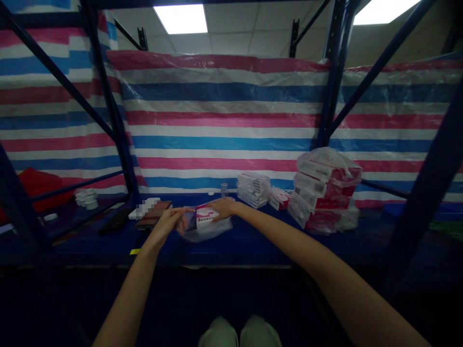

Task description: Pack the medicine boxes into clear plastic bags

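On the blue shelf, a white and pink box (pixel 205 215) lies within a see-through plastic bag (pixel 208 233). My left hand (pixel 172 220) pinches the bag at its left end, fingers closed on the film. From the other side, my right hand (pixel 223 208) grips the box's right end, with the thumb on its front face. The bag's loose film spreads below the box toward the shelf's front. Whether the box is wholly inside the bag I cannot tell.
To the right are a stack of flat white packs (pixel 252 189), a small pink and white box (pixel 278 197) and a tall pile of bagged boxes (pixel 323 193). A small glass bottle (pixel 224 189) stands behind my right hand. A brown wallet-like item (pixel 154 214) lies left. Blue posts (pixel 333 72) frame the shelf.
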Available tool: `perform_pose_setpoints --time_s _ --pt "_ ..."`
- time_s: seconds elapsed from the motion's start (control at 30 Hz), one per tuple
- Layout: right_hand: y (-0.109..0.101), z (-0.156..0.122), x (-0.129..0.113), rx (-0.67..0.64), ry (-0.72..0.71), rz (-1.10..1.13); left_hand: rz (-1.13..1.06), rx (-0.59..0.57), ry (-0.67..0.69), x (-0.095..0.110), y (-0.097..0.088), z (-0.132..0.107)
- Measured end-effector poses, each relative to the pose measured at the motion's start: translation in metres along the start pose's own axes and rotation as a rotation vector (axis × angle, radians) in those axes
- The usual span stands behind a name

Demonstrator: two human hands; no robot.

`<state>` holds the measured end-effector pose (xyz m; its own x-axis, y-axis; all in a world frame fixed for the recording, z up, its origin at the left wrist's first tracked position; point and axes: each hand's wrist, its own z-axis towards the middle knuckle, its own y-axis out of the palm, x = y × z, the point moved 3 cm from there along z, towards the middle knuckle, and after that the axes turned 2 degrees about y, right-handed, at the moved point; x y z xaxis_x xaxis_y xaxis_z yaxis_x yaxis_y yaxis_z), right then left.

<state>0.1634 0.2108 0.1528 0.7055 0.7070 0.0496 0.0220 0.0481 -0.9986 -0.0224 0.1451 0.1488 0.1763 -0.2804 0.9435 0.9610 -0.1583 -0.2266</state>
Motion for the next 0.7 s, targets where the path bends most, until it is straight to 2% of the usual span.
perform_pose_setpoints --time_s 0.1,0.2,0.33,0.47,0.57,0.63,0.7 --pt "-0.024 -0.029 0.011 -0.050 0.132 -0.080 -0.012 0.085 0.025 -0.001 -0.024 0.004" --pt "-0.049 -0.056 0.014 -0.008 0.054 -0.129 -0.016 0.153 0.039 0.004 -0.037 0.009" --pt "-0.069 -0.076 0.013 0.106 -0.068 -0.245 -0.024 0.223 0.109 0.017 -0.036 0.015" --pt "-0.087 -0.079 0.020 0.237 -0.040 -0.197 0.040 0.253 0.195 0.029 -0.029 0.020" --pt "-0.101 -0.080 0.039 0.232 0.013 -0.003 0.062 0.266 0.267 0.035 -0.028 0.023" --pt "-0.105 -0.079 0.051 0.173 0.014 0.268 0.137 0.269 0.317 0.040 -0.027 0.026" --pt "-0.100 -0.077 0.055 0.096 -0.027 0.585 0.306 0.281 0.373 0.047 -0.023 0.030"
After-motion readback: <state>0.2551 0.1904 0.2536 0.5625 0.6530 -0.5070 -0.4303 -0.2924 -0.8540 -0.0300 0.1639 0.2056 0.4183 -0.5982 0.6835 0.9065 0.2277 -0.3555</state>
